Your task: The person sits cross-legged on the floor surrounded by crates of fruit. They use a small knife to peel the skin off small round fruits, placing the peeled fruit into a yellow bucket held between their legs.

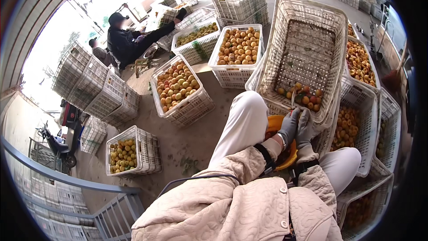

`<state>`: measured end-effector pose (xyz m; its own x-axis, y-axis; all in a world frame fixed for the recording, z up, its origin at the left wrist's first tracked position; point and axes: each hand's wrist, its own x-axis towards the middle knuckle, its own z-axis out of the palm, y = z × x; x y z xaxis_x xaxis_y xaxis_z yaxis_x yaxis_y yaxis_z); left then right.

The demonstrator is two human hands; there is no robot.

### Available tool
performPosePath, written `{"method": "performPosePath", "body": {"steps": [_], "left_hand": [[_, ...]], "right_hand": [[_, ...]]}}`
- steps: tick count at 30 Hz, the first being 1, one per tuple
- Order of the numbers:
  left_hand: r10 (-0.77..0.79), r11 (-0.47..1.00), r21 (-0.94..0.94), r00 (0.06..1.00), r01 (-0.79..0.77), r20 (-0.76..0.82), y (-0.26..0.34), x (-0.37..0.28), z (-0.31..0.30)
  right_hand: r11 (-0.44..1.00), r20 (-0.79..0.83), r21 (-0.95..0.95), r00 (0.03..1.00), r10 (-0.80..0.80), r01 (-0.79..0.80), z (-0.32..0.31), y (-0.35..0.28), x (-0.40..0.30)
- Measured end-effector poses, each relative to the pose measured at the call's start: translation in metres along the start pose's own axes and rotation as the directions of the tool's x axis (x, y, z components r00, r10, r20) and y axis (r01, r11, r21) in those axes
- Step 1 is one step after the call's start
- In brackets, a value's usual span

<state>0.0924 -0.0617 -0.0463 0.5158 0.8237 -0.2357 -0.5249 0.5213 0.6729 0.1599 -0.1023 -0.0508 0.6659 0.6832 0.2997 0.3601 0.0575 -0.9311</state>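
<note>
My left hand and my right hand, both in grey gloves, meet at the near rim of a large tilted plastic crate. The left fingers are closed on a small tool with a red part, only partly visible. The right fingers are curled beside it; whether they hold a fruit is hidden. A few orange-red apricots lie at the crate's near end, by a thin pale curved strip. Below my hands, between my knees, is a yellow bowl with dark reddish contents, partly covered by my wrists.
Crates of whole apricots stand ahead and left. On the right, crates hold halved apricots. Stacked empty crates and a blue-grey metal railing are at left. A person in black sits on the floor; another person is behind.
</note>
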Motion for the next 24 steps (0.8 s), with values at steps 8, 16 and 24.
{"method": "performPosePath", "body": {"steps": [8,16,24], "left_hand": [[-0.168,0.942,-0.277,0.981,0.188,0.097,0.043,-0.010,0.024],[-0.205,0.972,-0.088,0.968,0.220,0.147,0.071,-0.015,0.013],[-0.246,0.969,0.063,0.947,0.239,0.204,0.079,-0.020,0.013]], "right_hand": [[0.292,0.353,0.847,0.881,0.317,-0.444,-0.016,-0.061,0.017],[0.242,0.456,0.803,0.823,0.337,-0.544,-0.030,-0.067,0.025],[0.173,0.454,0.828,0.818,0.353,-0.533,-0.044,-0.059,0.022]]}}
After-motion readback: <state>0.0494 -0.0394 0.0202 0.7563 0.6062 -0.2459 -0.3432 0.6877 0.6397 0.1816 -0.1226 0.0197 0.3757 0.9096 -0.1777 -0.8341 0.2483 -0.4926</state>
